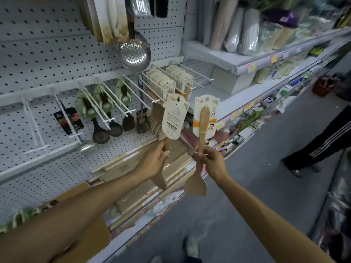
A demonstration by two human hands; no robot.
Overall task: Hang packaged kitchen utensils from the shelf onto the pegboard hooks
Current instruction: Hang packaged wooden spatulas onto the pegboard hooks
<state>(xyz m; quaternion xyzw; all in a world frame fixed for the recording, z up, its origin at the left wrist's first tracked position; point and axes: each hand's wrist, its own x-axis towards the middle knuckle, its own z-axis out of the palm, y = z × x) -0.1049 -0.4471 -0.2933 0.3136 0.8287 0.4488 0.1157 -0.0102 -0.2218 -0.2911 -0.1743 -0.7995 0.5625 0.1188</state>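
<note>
Pegboard [47, 54] shelving fills the left and far side of the view, its white hooks [152, 86] carrying carded utensils, and the step in hand looks like hanging two carded wooden spatulas. Left hand [154, 158] grips the left spatula [165, 149] by its handle, card hole held just beside a loaded hook's tip; the next move likely calls for threading that hole over the tip. Right hand [210, 158] pinches the right spatula [200, 141] mid-handle, upright, nearer and right of the hooks.
</note>
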